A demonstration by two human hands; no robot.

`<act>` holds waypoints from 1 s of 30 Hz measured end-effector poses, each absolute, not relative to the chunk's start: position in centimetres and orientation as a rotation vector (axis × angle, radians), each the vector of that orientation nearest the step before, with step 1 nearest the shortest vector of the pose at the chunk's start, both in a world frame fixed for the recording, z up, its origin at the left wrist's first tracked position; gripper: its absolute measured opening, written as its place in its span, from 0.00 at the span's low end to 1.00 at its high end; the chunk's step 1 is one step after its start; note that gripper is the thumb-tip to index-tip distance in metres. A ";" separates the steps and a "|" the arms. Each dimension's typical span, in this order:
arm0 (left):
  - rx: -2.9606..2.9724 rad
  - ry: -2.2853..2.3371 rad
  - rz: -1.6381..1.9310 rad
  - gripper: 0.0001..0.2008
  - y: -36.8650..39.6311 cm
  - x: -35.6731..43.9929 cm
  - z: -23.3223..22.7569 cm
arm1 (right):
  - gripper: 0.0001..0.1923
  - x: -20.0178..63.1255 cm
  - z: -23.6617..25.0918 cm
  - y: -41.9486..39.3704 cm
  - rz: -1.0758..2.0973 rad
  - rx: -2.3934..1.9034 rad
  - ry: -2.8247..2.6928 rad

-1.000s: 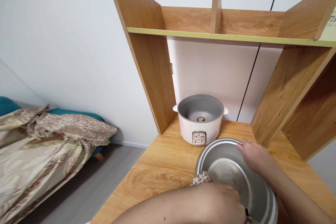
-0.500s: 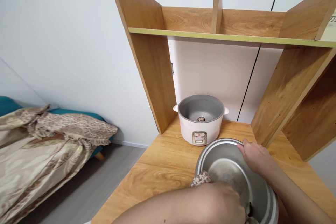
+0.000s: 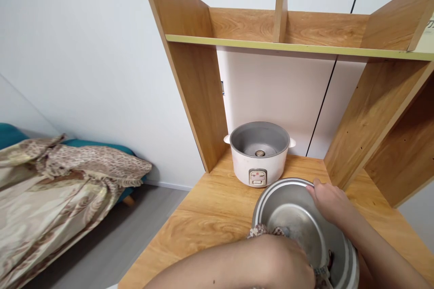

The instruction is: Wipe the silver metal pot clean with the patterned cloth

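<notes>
A silver metal inner pot (image 3: 294, 216) is tilted on the wooden desk (image 3: 210, 216), its opening facing me. My right hand (image 3: 330, 203) grips its far right rim. My left hand (image 3: 288, 264) is inside the pot at the near edge, closed on a brown patterned cloth (image 3: 261, 231) pressed against the inner wall. Behind the pot stands a white rice cooker body (image 3: 259, 153), open and without a lid, its grey heating well showing.
A wooden shelf unit (image 3: 196, 81) rises from the desk's back, with side panels at left and right. To the left, beyond the desk edge, lie a grey floor (image 3: 108, 248) and a bed with a patterned blanket (image 3: 61, 185).
My left hand has pushed the cloth a little further into the pot, toward the right. The right hand and the pot have stayed in place.
</notes>
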State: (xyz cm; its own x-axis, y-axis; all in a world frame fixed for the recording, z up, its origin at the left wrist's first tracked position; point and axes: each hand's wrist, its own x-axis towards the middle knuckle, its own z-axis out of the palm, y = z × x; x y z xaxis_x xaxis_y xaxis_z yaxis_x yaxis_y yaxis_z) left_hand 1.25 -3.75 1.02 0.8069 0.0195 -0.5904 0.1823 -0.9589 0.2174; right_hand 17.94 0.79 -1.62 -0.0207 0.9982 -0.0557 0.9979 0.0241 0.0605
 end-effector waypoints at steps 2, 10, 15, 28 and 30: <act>2.803 0.166 -0.753 0.07 -3.8 1.1 0.7 | 0.22 18.0 -1.6 0.8 0.001 2.141 2.187; 2.722 0.273 -0.843 0.12 -3.9 1.4 1.6 | 0.22 17.9 -1.6 0.8 -0.015 2.140 2.184; 2.668 0.199 -0.918 0.12 -3.8 1.4 1.5 | 0.22 17.9 -1.5 0.7 -0.010 2.137 2.194; 2.724 0.276 -0.788 0.12 -3.8 1.4 1.1 | 0.23 17.7 -1.4 0.7 -0.007 2.148 2.178; 2.717 0.277 -0.809 0.13 -3.8 1.3 0.8 | 0.22 17.7 -1.3 0.7 -0.007 2.146 2.179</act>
